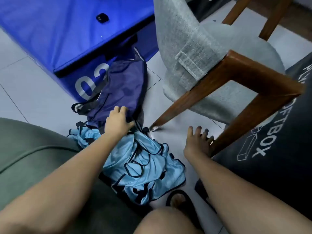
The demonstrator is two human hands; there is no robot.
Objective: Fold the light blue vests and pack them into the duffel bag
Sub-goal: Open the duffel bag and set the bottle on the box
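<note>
Here, light blue vests (143,166): a crumpled, unfolded heap on the tiled floor (25,92), shiny fabric edged in dark trim, lying between the two forearms and against the green cushion (33,149).
Duffel bag (125,88): navy, limp and flat on the floor, just beyond the vests; its near end touches the heap and its far end leans on the blue box (67,39).
Left hand (118,120): laid on the near end of the duffel bag, fingers stretched forward over the fabric, thumb spread to the side; nothing is clasped in it.
Right hand (197,142): wide open, fingers splayed, holding nothing, above bare floor just beside the wooden chair leg (236,130); whether the fingertips touch the leg cannot be told.
Arms: both bare forearms reach forward and down, the left crossing over the vests, the right well apart from them.
Blue box: white digits on its side, a small black object (102,18) on top.
Chair (194,39): grey upholstery, wooden frame, beyond the right hand.
Dark soft box (270,149): white lettering, at the right.
Black slipper (179,198): on a foot, near the vests.
</note>
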